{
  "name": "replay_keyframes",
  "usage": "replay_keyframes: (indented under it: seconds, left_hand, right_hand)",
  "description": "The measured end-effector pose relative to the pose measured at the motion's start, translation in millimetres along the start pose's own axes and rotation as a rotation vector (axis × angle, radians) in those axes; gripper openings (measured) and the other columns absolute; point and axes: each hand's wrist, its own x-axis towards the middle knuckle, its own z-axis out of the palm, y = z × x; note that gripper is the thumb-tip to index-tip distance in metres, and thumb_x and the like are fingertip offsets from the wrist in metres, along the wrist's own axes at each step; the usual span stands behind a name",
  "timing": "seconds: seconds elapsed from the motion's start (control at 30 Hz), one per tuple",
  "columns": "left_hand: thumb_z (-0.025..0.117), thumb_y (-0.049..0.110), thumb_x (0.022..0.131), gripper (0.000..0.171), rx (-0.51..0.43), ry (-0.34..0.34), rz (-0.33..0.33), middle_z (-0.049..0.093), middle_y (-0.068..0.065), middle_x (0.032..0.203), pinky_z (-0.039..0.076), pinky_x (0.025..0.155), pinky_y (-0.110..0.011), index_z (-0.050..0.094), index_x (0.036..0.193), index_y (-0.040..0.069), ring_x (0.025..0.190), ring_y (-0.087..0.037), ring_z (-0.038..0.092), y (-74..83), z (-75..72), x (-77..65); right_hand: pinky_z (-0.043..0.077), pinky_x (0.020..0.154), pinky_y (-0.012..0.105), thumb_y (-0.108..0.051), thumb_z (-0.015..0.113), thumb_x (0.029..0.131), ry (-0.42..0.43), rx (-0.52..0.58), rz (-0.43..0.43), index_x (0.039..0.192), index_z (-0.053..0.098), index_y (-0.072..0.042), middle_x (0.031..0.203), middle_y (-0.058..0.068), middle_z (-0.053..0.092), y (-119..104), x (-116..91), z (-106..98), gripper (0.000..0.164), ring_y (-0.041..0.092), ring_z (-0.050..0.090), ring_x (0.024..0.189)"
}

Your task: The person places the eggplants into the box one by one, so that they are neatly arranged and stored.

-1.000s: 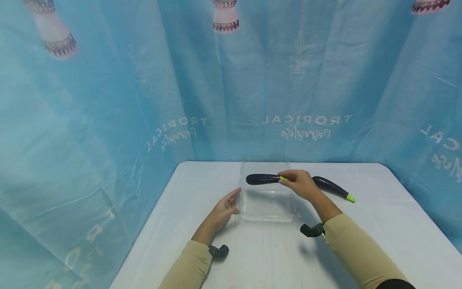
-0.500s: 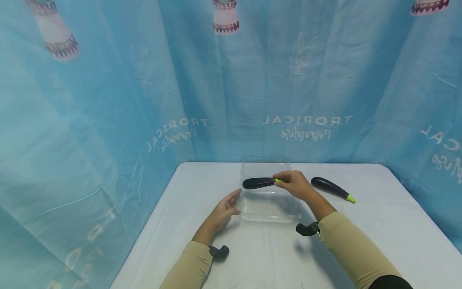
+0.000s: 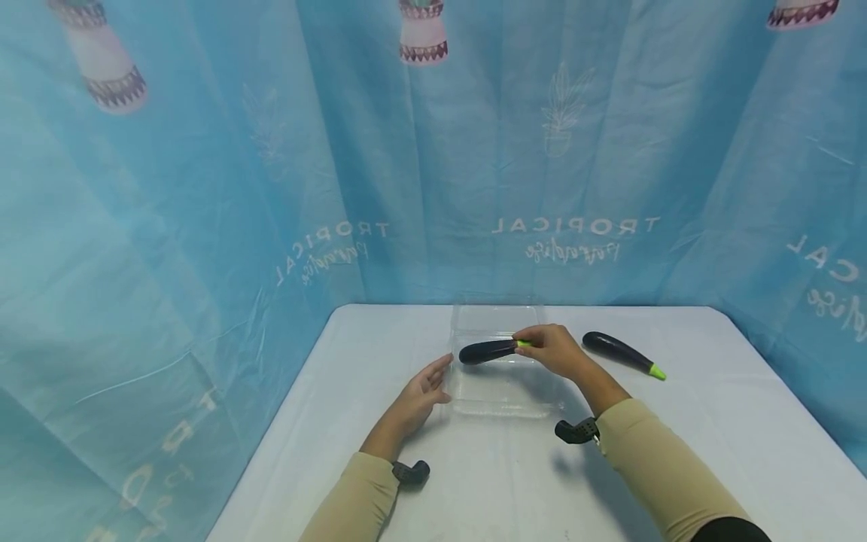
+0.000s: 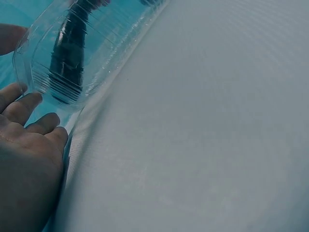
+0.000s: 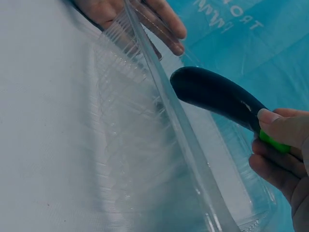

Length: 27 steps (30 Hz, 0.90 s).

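Between thumb and fingers, my right hand point(image 3: 552, 351) pinches a dark eggplant point(image 3: 486, 351) by its bright green stem end. The eggplant is over a clear plastic container point(image 3: 504, 409), its rounded end pointing left and tilted slightly down. In the right wrist view the eggplant point(image 5: 217, 95) shows just beyond the container's near rim point(image 5: 176, 113). My left hand point(image 3: 416, 395) is at the container's left side, fingers loosely extended. The left wrist view has its fingertips point(image 4: 35, 98) right at the clear wall, through which the dark eggplant point(image 4: 68, 55) is visible.
A second eggplant point(image 3: 618, 352) with a green stem lies on the white table point(image 3: 501, 482), right of the container. The container's clear lid point(image 3: 497, 315) stands opened toward the back. A blue printed curtain point(image 3: 460, 165) encloses the table's back and sides.
My right hand has moved left with the eggplant, then slightly lower, and its rounded end has dipped. The left hand stays in place beside the container.
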Motion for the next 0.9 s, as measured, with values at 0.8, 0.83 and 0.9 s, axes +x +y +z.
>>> replay_keyframes:
  seconds: [0.8, 0.83, 0.9]
  left_hand:
    - [0.067, -0.005, 0.083, 0.086, -0.041, -0.016, -0.009, 0.031, 0.000, 0.170, 0.022, 0.124, -0.033, 0.038, 0.163, 0.011, 0.157, -0.018, 0.021, 4.5, 1.2, -1.2]
    - [0.067, -0.005, 0.083, 0.086, -0.038, -0.017, -0.007, 0.031, -0.001, 0.170, 0.022, 0.124, -0.033, 0.038, 0.163, 0.011, 0.157, -0.018, 0.021, 4.6, 1.3, -1.3]
    - [0.067, -0.004, 0.083, 0.087, -0.035, -0.015, -0.005, 0.031, -0.001, 0.170, 0.022, 0.124, -0.033, 0.038, 0.163, 0.012, 0.157, -0.019, 0.021, 4.5, 1.2, -1.2]
  right_hand:
    - [0.060, 0.092, 0.043, -0.009, 0.080, 0.094, 0.007, -0.147, 0.077, 0.123, 0.077, -0.004, 0.119, 0.011, 0.074, 9.8, 3.5, 9.5, 0.030, 0.026, 0.071, 0.107]
    - [0.060, 0.092, 0.044, -0.009, 0.079, 0.095, 0.006, -0.145, 0.079, 0.124, 0.076, -0.003, 0.120, 0.011, 0.074, 10.1, 3.2, 9.3, 0.031, 0.027, 0.071, 0.108]
    - [0.059, 0.094, 0.046, -0.008, 0.079, 0.095, 0.007, -0.141, 0.076, 0.126, 0.075, -0.002, 0.121, 0.012, 0.074, 10.7, 3.2, 9.1, 0.032, 0.030, 0.070, 0.110]
